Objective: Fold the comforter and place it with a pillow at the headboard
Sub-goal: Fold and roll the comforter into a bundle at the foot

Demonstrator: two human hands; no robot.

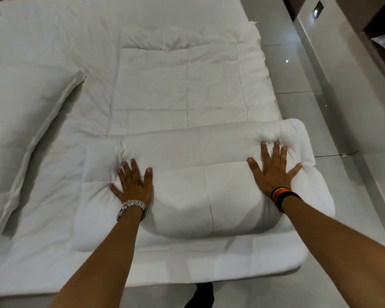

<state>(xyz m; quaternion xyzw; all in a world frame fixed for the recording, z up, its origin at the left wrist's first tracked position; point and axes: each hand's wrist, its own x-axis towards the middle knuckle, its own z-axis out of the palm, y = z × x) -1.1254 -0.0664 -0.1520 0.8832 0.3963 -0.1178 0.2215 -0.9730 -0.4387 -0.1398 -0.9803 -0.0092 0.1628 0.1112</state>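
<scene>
A white quilted comforter [156,85] lies spread across the bed, with its near end rolled or folded into a thick bulge [200,187] at the bed's near edge. My left hand [132,183] presses flat on the left part of that bulge, fingers spread, a metal watch on the wrist. My right hand [273,167] presses flat on the right part, fingers spread and fingertips sunk into the fabric, dark bands on the wrist. A white pillow [25,121] lies at the left of the bed, beside the comforter.
The white mattress edge [209,272] runs along the near side. Glossy grey floor tiles [309,85] lie to the right of the bed. A light wall panel and a wooden shelf unit [382,36] stand at the far right.
</scene>
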